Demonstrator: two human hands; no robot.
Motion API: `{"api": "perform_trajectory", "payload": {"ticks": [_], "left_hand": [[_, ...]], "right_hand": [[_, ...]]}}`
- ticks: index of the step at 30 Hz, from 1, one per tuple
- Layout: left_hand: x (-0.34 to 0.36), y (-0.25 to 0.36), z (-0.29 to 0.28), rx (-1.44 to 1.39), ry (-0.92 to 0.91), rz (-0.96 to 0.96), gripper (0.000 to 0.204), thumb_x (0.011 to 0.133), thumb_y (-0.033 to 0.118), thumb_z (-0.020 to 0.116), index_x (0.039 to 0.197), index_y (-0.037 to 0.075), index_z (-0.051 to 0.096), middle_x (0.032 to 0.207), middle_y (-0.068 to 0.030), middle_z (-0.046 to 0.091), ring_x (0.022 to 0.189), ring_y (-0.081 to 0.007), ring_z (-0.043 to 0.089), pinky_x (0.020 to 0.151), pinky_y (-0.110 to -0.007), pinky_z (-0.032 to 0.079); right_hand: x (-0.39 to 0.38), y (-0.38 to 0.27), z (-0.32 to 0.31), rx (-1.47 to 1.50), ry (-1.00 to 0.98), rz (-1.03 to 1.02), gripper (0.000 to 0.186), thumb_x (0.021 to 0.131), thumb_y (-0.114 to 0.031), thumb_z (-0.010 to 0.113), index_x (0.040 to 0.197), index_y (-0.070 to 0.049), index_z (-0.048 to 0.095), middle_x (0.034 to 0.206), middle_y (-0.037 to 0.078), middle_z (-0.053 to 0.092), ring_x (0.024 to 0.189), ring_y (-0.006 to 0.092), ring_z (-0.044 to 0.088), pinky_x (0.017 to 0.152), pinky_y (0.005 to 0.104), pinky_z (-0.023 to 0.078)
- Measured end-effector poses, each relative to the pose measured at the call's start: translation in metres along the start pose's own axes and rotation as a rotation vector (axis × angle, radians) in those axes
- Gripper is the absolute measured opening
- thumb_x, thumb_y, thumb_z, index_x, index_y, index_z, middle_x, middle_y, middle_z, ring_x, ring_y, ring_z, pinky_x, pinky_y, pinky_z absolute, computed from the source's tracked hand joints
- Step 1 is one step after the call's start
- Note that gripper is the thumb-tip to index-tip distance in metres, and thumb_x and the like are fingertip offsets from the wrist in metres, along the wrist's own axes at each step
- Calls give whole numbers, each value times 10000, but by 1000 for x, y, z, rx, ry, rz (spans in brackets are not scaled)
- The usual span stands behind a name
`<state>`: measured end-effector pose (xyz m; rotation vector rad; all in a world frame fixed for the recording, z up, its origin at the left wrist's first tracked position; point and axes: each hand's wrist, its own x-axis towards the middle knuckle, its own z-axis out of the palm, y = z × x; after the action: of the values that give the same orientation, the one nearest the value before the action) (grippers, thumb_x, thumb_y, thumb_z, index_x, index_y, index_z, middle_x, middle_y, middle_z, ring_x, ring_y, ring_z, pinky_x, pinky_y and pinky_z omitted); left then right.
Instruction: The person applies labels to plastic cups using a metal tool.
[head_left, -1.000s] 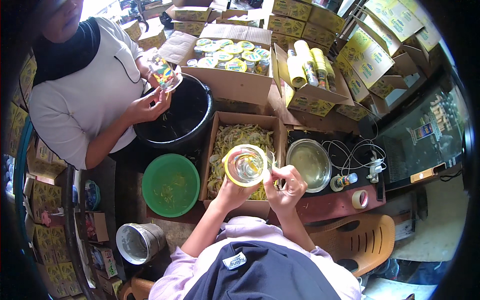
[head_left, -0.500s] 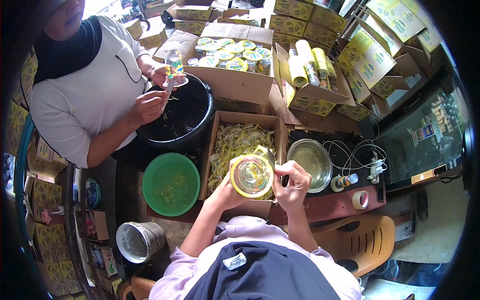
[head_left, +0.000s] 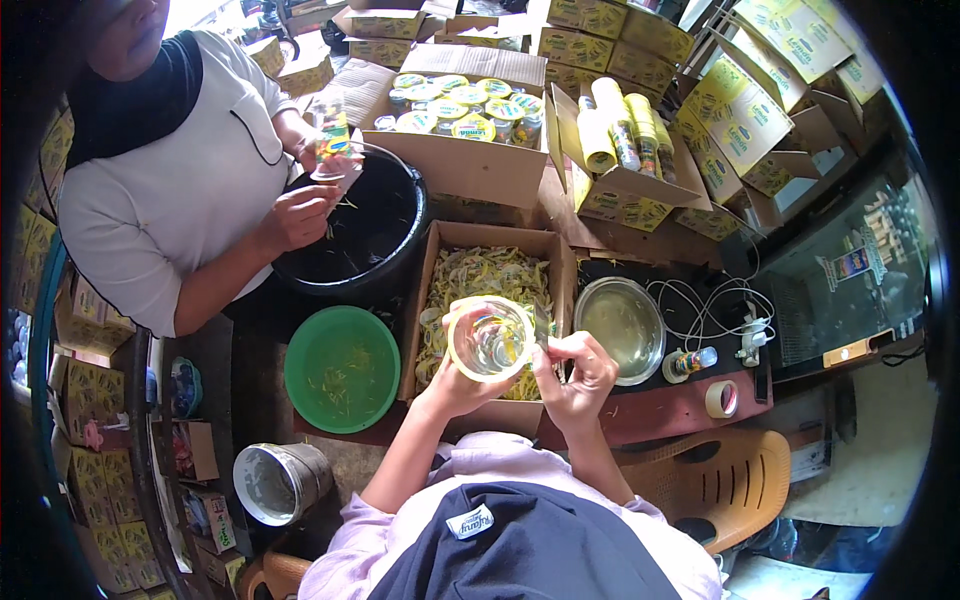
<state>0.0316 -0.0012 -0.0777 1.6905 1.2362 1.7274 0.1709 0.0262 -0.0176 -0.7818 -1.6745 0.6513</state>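
My left hand (head_left: 452, 388) is closed around a clear plastic cup (head_left: 492, 340) with a pale yellow rim, its open mouth facing me. Inside the cup I see only reflections and the tint of its printed side. Against the cup's right side, my right hand (head_left: 580, 378) is closed with thumb and forefinger pinched; what they grip is hidden or too small to name. Under both hands stands a cardboard box (head_left: 566, 262) full of yellow and clear plastic strips (head_left: 480, 265).
A green basin (head_left: 342, 330) with yellow scraps and a black tub (head_left: 415, 245) stand left; a metal bowl (head_left: 620, 330) stands right, near a tape roll (head_left: 720, 399). Across the tub, a co-worker's hands (head_left: 300, 215) hold a printed cup (head_left: 331, 130). Behind are boxes of lidded cups (head_left: 470, 108).
My left hand has tilted the cup and shifted it slightly left. My right fingers have turned, and the dark flat blade-like piece above them no longer shows. The co-worker's cup has turned.
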Motion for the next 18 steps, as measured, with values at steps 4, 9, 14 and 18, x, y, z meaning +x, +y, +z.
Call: {"api": "perform_trajectory", "payload": {"ticks": [4, 9, 14, 18], "left_hand": [[-10, -7, 1, -84, -27, -87, 744, 618, 30, 712, 1205, 53, 256, 1135, -133, 361, 1066, -221, 436, 868, -344, 416], [-5, 0, -7, -69, -123, -7, 848, 579, 2, 721, 1261, 81, 223, 1179, -122, 344, 1114, -241, 413, 907, -358, 403], [-4, -2, -11, -110, -198, -58, 840, 549, 62, 750, 1237, 66, 268, 1157, -167, 382, 1115, -339, 365, 925, -423, 344], [0, 10, -11, -44, -233, -4, 802, 574, 95, 761, 1225, 58, 293, 1163, -163, 392, 1101, -337, 377, 939, -416, 325]], "right_hand": [[-3, 3, 3, -19, 10, -47, 164, 641, 58, 650, 790, -10, 634, 677, 95, 599, 590, 163, 602, 548, 240, 474], [6, 4, -4, -14, -42, -33, 150, 632, 60, 654, 762, -11, 630, 656, 97, 597, 579, 173, 599, 533, 249, 465], [6, 0, -2, -4, -44, 5, 125, 622, 65, 655, 720, -7, 624, 633, 103, 594, 570, 182, 595, 522, 258, 456], [6, 1, -3, -1, -17, 21, 122, 618, 68, 652, 713, -3, 623, 634, 104, 594, 564, 180, 589, 526, 253, 452]]}}
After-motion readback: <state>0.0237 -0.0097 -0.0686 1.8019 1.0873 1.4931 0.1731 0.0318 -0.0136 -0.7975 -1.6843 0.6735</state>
